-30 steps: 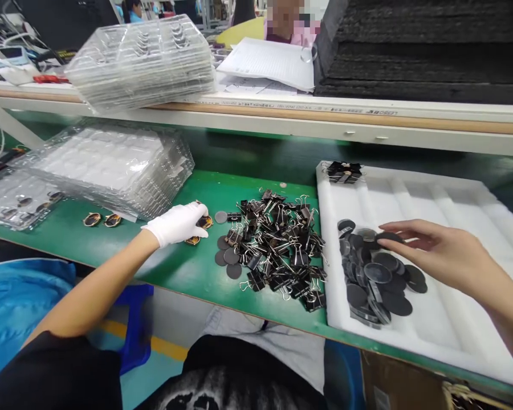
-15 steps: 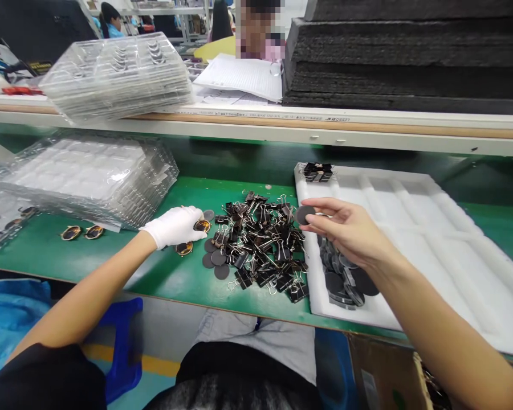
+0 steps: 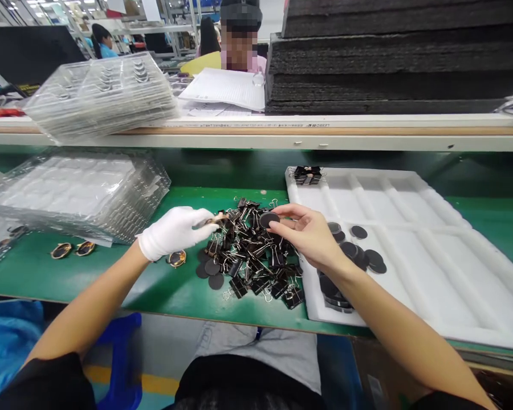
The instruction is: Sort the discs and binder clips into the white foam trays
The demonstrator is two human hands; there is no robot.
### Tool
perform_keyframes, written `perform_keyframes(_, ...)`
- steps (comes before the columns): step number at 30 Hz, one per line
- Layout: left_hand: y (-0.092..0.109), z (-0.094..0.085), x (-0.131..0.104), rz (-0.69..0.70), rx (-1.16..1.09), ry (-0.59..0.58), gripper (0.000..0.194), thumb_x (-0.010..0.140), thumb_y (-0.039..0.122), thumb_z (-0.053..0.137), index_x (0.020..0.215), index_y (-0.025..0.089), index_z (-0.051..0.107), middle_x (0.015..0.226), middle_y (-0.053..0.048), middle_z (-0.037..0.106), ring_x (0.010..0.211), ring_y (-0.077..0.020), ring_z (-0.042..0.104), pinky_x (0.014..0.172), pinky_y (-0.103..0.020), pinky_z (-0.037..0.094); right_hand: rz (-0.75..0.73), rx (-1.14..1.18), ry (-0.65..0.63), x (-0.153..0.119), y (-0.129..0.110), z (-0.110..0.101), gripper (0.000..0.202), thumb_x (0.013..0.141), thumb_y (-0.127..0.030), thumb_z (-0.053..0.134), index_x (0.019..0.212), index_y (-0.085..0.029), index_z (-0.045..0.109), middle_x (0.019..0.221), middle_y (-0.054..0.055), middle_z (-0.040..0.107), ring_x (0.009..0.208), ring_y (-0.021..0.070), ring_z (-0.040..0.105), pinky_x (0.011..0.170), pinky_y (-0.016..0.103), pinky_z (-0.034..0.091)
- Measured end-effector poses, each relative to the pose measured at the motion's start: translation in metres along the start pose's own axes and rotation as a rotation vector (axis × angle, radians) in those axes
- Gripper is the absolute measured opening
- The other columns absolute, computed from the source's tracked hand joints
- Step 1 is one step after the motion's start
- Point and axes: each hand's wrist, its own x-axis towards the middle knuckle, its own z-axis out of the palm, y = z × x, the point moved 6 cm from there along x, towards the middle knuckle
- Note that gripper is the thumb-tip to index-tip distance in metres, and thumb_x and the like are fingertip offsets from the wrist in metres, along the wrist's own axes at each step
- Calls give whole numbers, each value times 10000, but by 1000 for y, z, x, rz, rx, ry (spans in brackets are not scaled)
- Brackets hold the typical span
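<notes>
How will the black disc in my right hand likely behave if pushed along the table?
Laid down, the black disc would probably slide, its face looking flat. Stood on edge, it might roll, given its round outline. It seems stiff: pinched at one side, no sag shows.

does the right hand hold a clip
No, the right hand holds a dark, round disc at its edge.
</notes>
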Motion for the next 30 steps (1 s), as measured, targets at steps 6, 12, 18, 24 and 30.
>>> perform_keyframes(6,72,-2,50,257,-391,-43,277,1046,404,529,998,199,709,829,-2,718,714,-126,641,689,-238,458,-112,-34,55,-1,-7,-5,287,708,-293,911,950,-206,783,904,38,794,867,177,769,918,376,656)
perform_keyframes(12,74,3,74,118,-214,158,364,1037,494,522,925,186,679,738,-4,702,617,-142,641,582,-245,402,-241,-1,-42,-7,-14,-14,317,740,-206,860,1048,-239,791,988,26,822,911,184,795,880,350,692)
perform_keyframes(18,73,14,75,25,-446,258,351,994,529,599,1021,194,702,911,-29,789,803,-163,747,752,-260,534,-469,-293,113,-13,-18,-15,244,806,-200,838,1045,-244,820,953,17,835,816,199,811,816,371,724)
perform_keyframes(24,80,29,80,-86,-1035,-186,459,975,525,592,1252,163,643,976,-50,781,873,-182,760,789,-292,608,-1116,-726,125,-34,-37,-9,599,849,42,705,1337,-305,712,1255,42,771,1095,252,779,936,440,701)
perform_keyframes(30,74,25,81,-176,-937,-55,242,947,347,624,1065,176,748,1032,-36,794,952,-174,752,812,-245,592,-858,-594,-58,-27,-34,-2,607,878,-98,719,1448,-283,623,1425,98,679,1233,275,708,978,444,673)
